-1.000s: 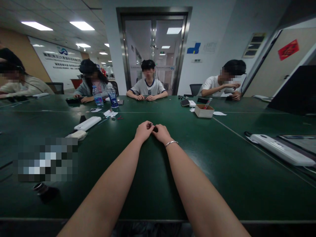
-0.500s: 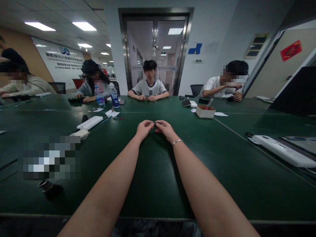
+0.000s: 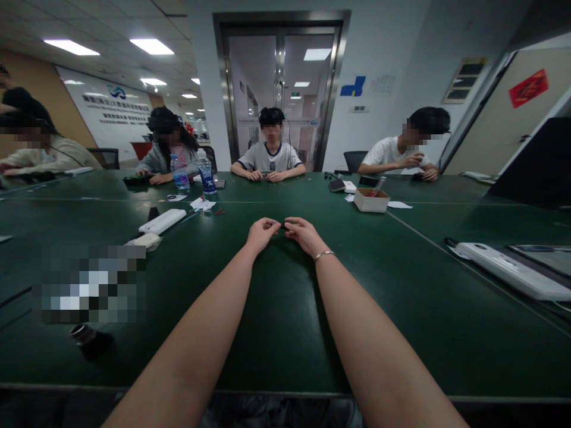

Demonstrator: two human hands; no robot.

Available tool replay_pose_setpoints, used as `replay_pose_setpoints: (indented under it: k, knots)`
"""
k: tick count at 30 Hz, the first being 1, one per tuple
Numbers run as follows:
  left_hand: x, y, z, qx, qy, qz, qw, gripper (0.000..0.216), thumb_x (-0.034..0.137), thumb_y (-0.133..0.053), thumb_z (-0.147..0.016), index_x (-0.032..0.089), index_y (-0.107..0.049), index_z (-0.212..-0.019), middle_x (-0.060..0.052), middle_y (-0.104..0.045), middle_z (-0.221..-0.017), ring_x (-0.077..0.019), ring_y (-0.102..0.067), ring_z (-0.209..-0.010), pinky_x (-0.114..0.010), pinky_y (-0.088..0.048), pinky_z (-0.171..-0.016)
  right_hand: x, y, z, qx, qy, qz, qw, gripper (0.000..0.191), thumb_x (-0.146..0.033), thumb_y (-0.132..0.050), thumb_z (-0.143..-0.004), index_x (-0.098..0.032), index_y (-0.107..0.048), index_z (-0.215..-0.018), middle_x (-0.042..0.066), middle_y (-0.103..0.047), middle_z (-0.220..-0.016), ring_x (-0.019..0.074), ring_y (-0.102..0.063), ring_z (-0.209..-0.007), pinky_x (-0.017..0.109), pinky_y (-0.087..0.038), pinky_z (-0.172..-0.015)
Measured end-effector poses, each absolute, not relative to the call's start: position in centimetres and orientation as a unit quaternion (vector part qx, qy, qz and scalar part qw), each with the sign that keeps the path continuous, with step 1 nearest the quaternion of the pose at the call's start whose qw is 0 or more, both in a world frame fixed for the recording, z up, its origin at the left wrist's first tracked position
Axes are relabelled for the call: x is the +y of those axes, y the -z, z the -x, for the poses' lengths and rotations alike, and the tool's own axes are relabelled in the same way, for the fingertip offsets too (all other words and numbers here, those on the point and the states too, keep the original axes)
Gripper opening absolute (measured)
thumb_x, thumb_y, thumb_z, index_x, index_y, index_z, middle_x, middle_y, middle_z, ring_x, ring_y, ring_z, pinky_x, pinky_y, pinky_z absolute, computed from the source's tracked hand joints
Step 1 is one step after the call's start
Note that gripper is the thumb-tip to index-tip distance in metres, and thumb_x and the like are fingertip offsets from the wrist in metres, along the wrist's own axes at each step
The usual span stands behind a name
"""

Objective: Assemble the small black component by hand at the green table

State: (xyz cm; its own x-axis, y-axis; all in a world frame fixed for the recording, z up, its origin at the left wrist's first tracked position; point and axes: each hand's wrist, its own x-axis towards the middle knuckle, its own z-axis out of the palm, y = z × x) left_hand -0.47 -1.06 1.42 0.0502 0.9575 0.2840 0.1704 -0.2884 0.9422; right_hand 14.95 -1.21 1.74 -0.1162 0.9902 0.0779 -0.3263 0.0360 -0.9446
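Observation:
My left hand and my right hand meet over the middle of the green table. Between their fingertips is a small dark object, too small and too covered by fingers to name. Thumb and fingers of the left hand pinch its left side. On its right side, the fingers of the right hand are closed in the same way. A thin silvery bracelet circles my right wrist.
Left of my arms lie a white power bank-like block and a short black cylinder. Bottles and paper scraps stand farther back. At right are a small box and a long white device. Several people sit around the table.
My right hand has shifted slightly to the right, so the gap between the fingertips is a little wider. The left hand is nearly still. A person at right has lowered a hand from the face.

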Motion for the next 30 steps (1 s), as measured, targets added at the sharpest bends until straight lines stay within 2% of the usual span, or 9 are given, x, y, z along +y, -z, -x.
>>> replay_pose_setpoints:
  k: [4, 10, 30]
  knots:
    - [-0.76, -1.11, 0.36, 0.462, -0.506, -0.614, 0.392, 0.025, 0.037, -0.065, -0.073, 0.014, -0.063, -0.082, -0.005, -0.067, -0.071, -0.0132, -0.062, -0.062, -0.026, -0.047, -0.062, -1.15, -1.74, -15.07, -0.440, -0.602, 0.360, 0.561, 0.013, -0.016, -0.070, -0.072, -0.016, -0.063, -0.083, -0.003, -0.061, -0.062, 0.0072, -0.059, -0.051, 0.023, -0.052, -0.060]
    - [-0.56, -0.97, 0.33, 0.475, -0.487, -0.607, 0.411, 0.029, 0.042, -0.063, -0.075, 0.014, -0.061, -0.083, -0.003, -0.065, -0.065, -0.0107, -0.058, -0.053, -0.024, -0.045, -0.056, -1.09, -1.66, -15.14, -0.437, -0.609, 0.357, 0.557, 0.011, -0.009, -0.067, -0.074, -0.015, -0.064, -0.082, -0.002, -0.062, -0.062, 0.0077, -0.060, -0.051, 0.023, -0.054, -0.063]
    - [-0.15, -0.56, 0.57, 0.485, -0.458, -0.632, 0.395, 0.032, 0.046, -0.056, -0.079, 0.015, -0.059, -0.077, -0.003, -0.065, -0.065, -0.0105, -0.058, -0.053, -0.023, -0.043, -0.054, -0.92, -1.56, -15.14, -0.445, -0.606, 0.364, 0.550, 0.012, -0.009, -0.067, -0.074, -0.015, -0.065, -0.084, -0.002, -0.061, -0.061, 0.0077, -0.060, -0.052, 0.022, -0.054, -0.061]
